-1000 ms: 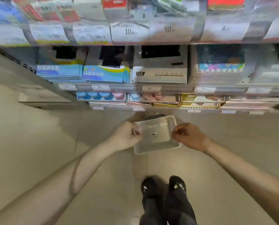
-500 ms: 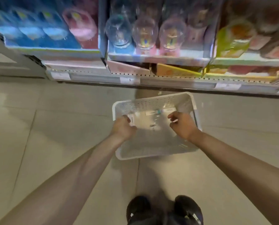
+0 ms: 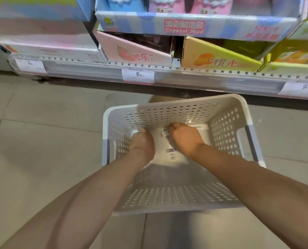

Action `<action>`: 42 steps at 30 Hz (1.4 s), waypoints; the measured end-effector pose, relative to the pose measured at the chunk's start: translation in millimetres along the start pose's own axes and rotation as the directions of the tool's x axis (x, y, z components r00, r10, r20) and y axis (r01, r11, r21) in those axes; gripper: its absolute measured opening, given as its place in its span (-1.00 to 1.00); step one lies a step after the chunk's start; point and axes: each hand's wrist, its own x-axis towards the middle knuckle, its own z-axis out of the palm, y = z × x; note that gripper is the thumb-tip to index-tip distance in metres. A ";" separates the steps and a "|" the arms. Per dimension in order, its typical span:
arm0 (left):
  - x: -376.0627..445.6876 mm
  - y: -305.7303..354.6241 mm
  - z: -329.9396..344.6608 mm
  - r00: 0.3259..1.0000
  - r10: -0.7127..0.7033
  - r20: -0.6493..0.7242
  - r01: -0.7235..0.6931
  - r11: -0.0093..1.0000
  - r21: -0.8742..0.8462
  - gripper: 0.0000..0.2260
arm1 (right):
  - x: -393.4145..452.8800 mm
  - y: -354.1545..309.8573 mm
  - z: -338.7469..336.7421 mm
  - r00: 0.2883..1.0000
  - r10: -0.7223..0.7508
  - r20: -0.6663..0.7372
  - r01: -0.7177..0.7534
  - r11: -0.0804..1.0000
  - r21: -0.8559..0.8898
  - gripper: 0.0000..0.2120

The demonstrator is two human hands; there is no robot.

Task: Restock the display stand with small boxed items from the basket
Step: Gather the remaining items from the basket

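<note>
A white perforated basket (image 3: 183, 108) stands on the tiled floor below the bottom shelf. Both my hands are inside it, near its far wall. My right hand (image 3: 184, 139) is closed, fingertips pinching a small boxed item (image 3: 164, 132) at the basket floor. My left hand (image 3: 142, 142) curls down over a small white box (image 3: 136, 132), which its fingers mostly hide. Above, on the display stand, sit a pink open carton (image 3: 131, 51) and an orange one (image 3: 216, 58).
A price rail (image 3: 194, 76) with a 9.90 tag (image 3: 138, 74) runs along the shelf's front edge. A blue "Crystal Mud" carton (image 3: 185, 26) sits one level up. A barcode sticker (image 3: 172, 156) lies on the basket floor. Beige floor tiles (image 3: 42, 141) spread to the left.
The view has dropped closer to the basket and the bottom shelf. Both hands have reached deeper into the basket, toward its far wall.
</note>
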 end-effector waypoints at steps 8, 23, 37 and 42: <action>2.7 -0.6 3.0 0.993 -0.103 0.048 0.107 0.991 -0.085 -0.57 | -13.6 0.9 1.8 0.989 -0.047 0.142 0.075 0.976 -0.205 -0.60; -8.1 16.1 6.9 0.937 0.347 0.029 -0.343 0.904 0.256 -0.66 | -22.4 23.2 -8.5 0.939 0.321 0.125 -0.306 0.944 -0.125 -0.60; -3.6 40.1 5.5 0.908 0.389 0.158 -0.419 0.865 0.277 -0.70 | -23.0 23.7 -6.6 0.932 0.275 0.236 -0.251 0.960 -0.126 -0.62; -10.3 28.8 -7.0 0.882 0.459 0.109 -0.472 0.850 0.236 -0.76 | -30.6 16.0 -16.4 0.941 0.290 0.176 -0.303 0.952 0.051 -0.69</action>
